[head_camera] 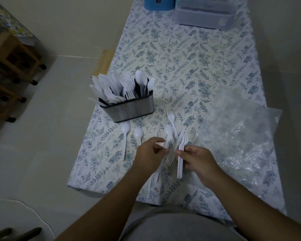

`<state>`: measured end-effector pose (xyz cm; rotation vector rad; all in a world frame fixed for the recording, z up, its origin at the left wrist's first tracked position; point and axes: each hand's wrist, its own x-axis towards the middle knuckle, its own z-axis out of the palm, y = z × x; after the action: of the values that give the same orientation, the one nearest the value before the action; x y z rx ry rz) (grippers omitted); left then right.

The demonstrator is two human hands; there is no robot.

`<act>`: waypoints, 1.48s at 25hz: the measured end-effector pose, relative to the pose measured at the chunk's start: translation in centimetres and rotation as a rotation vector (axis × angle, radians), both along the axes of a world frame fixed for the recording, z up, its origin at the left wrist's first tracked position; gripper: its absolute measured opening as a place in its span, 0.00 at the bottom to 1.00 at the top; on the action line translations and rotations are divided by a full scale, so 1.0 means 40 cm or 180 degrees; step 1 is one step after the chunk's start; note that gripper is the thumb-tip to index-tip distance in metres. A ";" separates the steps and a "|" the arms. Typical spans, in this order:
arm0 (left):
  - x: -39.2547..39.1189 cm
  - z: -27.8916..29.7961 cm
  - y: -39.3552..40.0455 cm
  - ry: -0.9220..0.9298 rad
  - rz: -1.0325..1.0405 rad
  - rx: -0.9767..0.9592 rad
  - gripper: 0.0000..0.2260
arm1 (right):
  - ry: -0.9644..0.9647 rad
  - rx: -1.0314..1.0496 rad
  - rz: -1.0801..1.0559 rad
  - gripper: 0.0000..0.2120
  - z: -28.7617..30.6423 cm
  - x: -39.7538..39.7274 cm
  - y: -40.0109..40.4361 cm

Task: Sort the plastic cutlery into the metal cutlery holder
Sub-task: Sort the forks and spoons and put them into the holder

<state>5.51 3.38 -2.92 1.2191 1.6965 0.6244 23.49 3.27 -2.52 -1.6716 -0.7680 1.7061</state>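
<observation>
Hands sorting forks near the cutlery holder (129,108).
Right hand (196,160) grips a fork bundle (180,153); left hand (150,153) pinches a single fork (169,154); loose spoons (124,136) lie before the holder.

**Bare Forearms, Grey Top**

Two bare forearms are seen, uncovered from elbow to wrist; no sleeve is visible on either. The left hand (150,153) and right hand (197,160) are ungloved, with short nails. A plain grey garment (172,226) is worn over the torso.
</observation>
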 end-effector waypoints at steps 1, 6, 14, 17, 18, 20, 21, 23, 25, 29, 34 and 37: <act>0.012 0.001 -0.004 -0.0331 -0.0016 -0.0032 0.13 | 0.0013 0.0017 0.0045 0.03 0.001 -0.001 -0.001; 0.068 0.013 -0.023 -0.0216 -0.0680 0.0122 0.14 | 0.0435 -0.0040 -0.0087 0.07 0.003 0.020 -0.010; 0.074 -0.011 -0.017 0.1400 -0.0773 0.0007 0.11 | -0.0105 0.0035 0.0038 0.08 0.012 0.063 -0.028; 0.077 -0.014 -0.019 0.1573 -0.0836 -0.0053 0.09 | -0.0333 0.0274 0.0232 0.09 0.038 0.067 -0.015; 0.073 -0.012 -0.019 0.1567 -0.0825 0.0023 0.08 | -0.0511 0.0414 0.0349 0.10 0.051 0.066 -0.008; 0.056 0.001 -0.016 0.1535 -0.1050 0.0265 0.05 | -0.0885 0.0756 0.0539 0.12 0.085 0.065 0.013; 0.042 0.007 -0.012 0.1446 -0.1228 0.0412 0.04 | -0.1082 0.0928 0.0639 0.12 0.099 0.067 0.028; 0.020 0.027 -0.004 0.1180 -0.1382 0.0715 0.03 | -0.1406 0.1073 0.0971 0.11 0.113 0.070 0.056; 0.012 0.041 0.007 0.0994 -0.1134 0.0941 0.03 | -0.1366 0.0789 0.1305 0.17 0.108 0.070 0.065; 0.028 0.047 0.034 0.0653 -0.0583 0.1055 0.05 | -0.0659 0.0267 0.1336 0.13 0.072 0.069 0.039; 0.047 0.039 0.053 -0.0029 -0.0284 0.0950 0.06 | -0.0325 0.0076 0.1139 0.08 0.051 0.089 0.035; 0.051 0.034 0.071 -0.0203 -0.0323 0.0807 0.08 | 0.0052 -0.0143 0.1123 0.08 0.049 0.100 0.035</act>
<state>7.55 6.22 -1.56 1.4377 1.5253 0.8259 27.51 4.66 -0.56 -1.6207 -1.0747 1.9834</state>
